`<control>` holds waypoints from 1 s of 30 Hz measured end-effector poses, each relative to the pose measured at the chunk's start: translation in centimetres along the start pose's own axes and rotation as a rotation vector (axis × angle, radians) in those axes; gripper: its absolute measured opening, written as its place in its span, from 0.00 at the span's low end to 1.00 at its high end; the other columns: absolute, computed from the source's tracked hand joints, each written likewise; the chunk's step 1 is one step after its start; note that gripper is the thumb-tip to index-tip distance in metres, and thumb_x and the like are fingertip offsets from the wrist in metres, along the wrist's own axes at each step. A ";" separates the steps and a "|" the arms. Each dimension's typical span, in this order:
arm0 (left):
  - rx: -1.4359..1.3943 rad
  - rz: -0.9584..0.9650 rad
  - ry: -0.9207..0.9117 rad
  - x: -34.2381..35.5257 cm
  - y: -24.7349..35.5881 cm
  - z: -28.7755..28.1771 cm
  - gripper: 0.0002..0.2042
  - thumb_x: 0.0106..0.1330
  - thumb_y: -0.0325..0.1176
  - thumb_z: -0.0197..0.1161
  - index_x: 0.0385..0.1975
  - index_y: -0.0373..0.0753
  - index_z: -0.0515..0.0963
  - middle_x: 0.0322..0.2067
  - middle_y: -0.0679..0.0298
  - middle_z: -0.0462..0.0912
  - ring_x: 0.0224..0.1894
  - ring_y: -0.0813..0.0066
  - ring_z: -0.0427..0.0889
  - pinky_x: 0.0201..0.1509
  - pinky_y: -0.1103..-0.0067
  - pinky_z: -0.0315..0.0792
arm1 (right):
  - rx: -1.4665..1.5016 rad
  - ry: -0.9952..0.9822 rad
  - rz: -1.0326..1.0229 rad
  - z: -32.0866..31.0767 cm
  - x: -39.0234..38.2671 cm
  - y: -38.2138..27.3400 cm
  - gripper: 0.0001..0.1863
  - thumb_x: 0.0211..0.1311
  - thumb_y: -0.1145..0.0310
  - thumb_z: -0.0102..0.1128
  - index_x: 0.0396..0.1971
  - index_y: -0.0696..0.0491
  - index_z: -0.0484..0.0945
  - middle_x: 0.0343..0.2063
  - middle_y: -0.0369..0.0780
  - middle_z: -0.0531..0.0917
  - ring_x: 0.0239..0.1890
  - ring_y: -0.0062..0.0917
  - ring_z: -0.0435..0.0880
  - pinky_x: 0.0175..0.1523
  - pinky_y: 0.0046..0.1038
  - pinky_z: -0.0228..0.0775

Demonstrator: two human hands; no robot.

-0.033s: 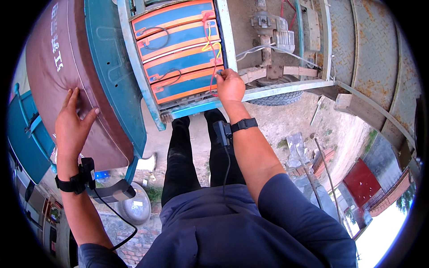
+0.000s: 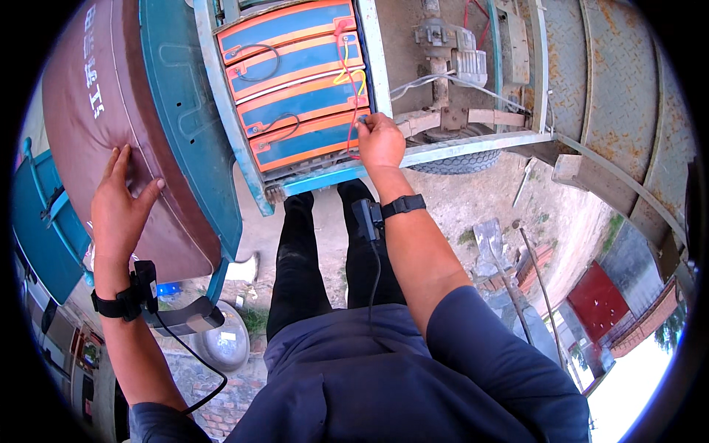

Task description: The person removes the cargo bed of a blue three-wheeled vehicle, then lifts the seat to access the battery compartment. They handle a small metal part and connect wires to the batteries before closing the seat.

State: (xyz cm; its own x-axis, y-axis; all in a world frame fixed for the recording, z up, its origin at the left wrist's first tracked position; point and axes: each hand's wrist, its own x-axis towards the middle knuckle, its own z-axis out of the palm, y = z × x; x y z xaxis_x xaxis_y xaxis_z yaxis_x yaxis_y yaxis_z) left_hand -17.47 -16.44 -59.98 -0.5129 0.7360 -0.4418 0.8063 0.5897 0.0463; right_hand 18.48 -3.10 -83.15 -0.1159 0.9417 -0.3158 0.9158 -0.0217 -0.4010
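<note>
Several blue-and-orange batteries [image 2: 295, 88] lie side by side in the open compartment of a teal vehicle body [image 2: 185, 111]. Black cables loop between them, and a red wire [image 2: 353, 96] and a yellow wire [image 2: 347, 74] run down their right ends. My right hand [image 2: 380, 140] is at the right end of the nearest battery, fingers pinched on the red wire. My left hand [image 2: 118, 207] lies flat with fingers spread on the underside of the raised brown seat [image 2: 88, 111]. Both wrists carry black straps with small devices.
Right of the batteries sit a grey motor and axle [image 2: 443, 37] and a tyre [image 2: 450, 159]. A shovel [image 2: 491, 236] lies on the dirt ground at the right, near a red gate [image 2: 598, 303]. A round metal pot [image 2: 221, 343] sits below the seat.
</note>
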 end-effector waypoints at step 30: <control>-0.018 -0.037 0.018 0.1 0.0 0.4 0.35 0.54 0.36 0.74 0.64 0.39 0.70 0.65 0.52 0.69 0.56 0.53 0.80 0.55 0.69 0.77 | -0.002 0.051 -0.024 0.3 -0.4 -0.3 0.10 0.54 0.62 0.69 0.32 0.51 0.86 0.32 0.45 0.86 0.35 0.39 0.85 0.41 0.37 0.78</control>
State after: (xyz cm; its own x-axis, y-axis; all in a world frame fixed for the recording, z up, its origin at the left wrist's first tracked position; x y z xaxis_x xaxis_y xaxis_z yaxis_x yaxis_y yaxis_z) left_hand -17.42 -16.54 -60.35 -0.5474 0.7194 -0.4276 0.7815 0.6222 0.0464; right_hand 18.10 -3.56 -83.14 -0.1182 0.9578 -0.2619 0.9136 0.0016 -0.4066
